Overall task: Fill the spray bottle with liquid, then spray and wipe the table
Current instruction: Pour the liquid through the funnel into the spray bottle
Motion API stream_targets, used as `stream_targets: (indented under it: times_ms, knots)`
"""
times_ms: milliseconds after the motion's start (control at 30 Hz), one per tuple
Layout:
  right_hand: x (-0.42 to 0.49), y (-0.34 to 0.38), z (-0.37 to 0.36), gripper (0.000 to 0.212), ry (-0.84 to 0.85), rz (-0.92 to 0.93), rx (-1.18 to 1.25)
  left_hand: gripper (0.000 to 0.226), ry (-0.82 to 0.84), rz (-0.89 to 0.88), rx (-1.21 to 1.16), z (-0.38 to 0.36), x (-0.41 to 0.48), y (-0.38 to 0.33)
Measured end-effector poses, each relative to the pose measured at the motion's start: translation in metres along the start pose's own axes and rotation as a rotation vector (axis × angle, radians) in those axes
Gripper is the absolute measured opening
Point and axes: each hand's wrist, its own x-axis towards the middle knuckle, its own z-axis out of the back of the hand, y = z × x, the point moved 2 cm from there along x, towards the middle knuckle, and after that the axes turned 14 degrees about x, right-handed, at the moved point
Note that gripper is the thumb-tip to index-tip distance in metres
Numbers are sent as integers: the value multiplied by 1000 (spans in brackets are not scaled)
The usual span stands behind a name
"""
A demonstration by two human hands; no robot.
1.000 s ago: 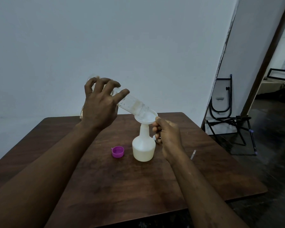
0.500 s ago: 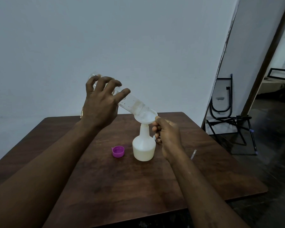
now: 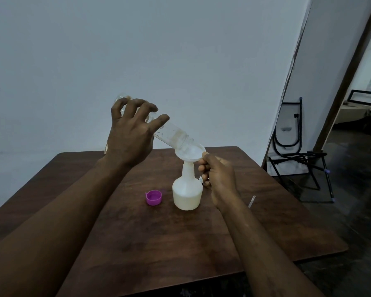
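A white spray bottle body without its spray head stands mid-table, holding pale liquid. A white funnel sits in its neck. My right hand pinches the funnel's rim from the right. My left hand grips a clear plastic bottle, tilted mouth-down into the funnel, its base raised to the upper left. The clear bottle looks almost empty. A purple cap lies open side up just left of the spray bottle.
The brown wooden table stands against a white wall. A thin clear tube lies on it right of my right wrist. A small white part shows behind my right hand. A folded black chair frame leans at the right on the dark floor.
My left hand has lifted the clear bottle's base slightly higher, tipping it steeper into the funnel. My right hand and the spray bottle have stayed in place.
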Motion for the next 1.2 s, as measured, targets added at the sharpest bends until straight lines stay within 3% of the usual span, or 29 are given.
stream_targets:
  times_ms: [1200]
  knots:
    - [2,-3,0,32,-11,-6,6,47,47,24,-36,12,-5,-5]
